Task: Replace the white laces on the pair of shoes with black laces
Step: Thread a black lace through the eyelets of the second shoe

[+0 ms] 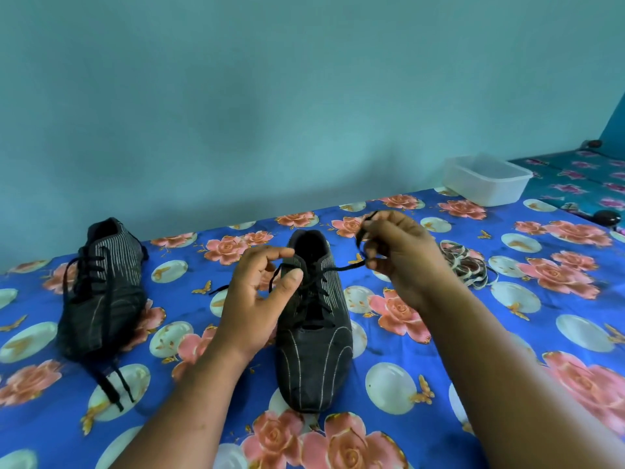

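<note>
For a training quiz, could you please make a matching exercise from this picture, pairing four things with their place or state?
Things:
1 shoe on the left
2 white laces
3 plastic container
4 right hand

States:
A pinches the black lace
B stands by the wall
C heaped on the cloth
D laced in black, no hand on it

Pairs: 1-D, 2-C, 3-B, 4-A

Legend: we see a blue rose-patterned cloth (575, 309) covering the surface, a white plastic container (487, 179) at its far right corner, and a teal wall (270, 96) behind.
</note>
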The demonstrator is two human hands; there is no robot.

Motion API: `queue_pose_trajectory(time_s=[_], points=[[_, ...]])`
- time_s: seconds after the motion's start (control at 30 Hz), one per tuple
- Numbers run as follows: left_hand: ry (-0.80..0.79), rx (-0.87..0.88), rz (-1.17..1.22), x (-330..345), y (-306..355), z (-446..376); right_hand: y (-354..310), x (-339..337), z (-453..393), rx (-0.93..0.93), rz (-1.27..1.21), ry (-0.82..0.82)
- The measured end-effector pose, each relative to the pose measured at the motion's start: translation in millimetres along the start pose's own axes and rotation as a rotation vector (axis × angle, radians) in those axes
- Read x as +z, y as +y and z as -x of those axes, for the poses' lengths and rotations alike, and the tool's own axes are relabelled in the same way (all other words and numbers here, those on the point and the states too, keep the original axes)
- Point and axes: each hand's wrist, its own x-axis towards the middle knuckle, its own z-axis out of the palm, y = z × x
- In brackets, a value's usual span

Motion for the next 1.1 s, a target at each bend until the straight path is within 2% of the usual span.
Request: queue_pose_trajectory(time_s=[0.07,0.17,0.3,0.47,0.77,0.9,1.1], points=[[0.031,0.042,0.002,3,5,1,3,19,11,-0.040,0.040,-0.156],[0.060,0.135,-0.019,8,14,-2,11,38,22,-0.092,0.062,-0.251],[0.072,0.189,-0.060,13,22,-2,18,45,23,-0.138,0.107,-0.224],[0.136,0.069,0.008,15,26,-2,16,40,22,-0.115,0.135,-0.242],[0.007,-0.037,-0.013,13,26,-5,12,28,17,-0.224,0.334,-0.282],[-0.051,-0.069,0.082,16,32,-3,16,27,15,-0.217,0.329,-0.275],[0.043,-0.065,-0.043,18,24,-12,22,26,11,-0.194,0.319,-0.233]])
